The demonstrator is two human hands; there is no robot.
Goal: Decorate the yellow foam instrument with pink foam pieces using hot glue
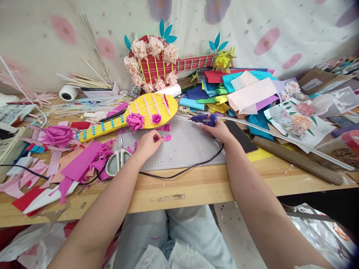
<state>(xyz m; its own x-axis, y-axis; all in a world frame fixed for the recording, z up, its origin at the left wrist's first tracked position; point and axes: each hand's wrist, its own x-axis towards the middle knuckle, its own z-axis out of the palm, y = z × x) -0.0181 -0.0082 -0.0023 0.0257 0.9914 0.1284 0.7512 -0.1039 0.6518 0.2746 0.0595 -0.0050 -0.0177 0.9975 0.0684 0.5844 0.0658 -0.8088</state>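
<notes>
On the near side of the gray cutting mat (pixel 193 149), the wooden table (pixel 202 192) had a scuffed edge. A black cord (pixel 168 177) curved along the mat's near edge, and scissors (pixel 120 148) lay at its left end with the blades pointing away.

Over the left part of the mat, the left hand (pixel 149 145) was curled, with thumb and finger pinched together on a small pink paper petal (pixel 167 138). The right hand (pixel 220 132), over the far right part of the mat, was wrapped around a blue glue gun (pixel 204 119), its tip pointing left. It was hard to see if a finger pressed the trigger.

To do this well, the petal looked best held by its very edge, so that hot glue could not touch the skin. One tiny dot would likely do, since a big blob might soak through and leave a lump. The cord was best kept clear of the hot tip.

At the far side of the mat lay a yellow toy guitar (pixel 150 111) with a big pink rose (pixel 135 121) and a small pink flower (pixel 156 118) on it. Well beyond the mat stood a red toy guitar (pixel 157 67) with pale paper flowers (pixel 170 53) around its body.
</notes>
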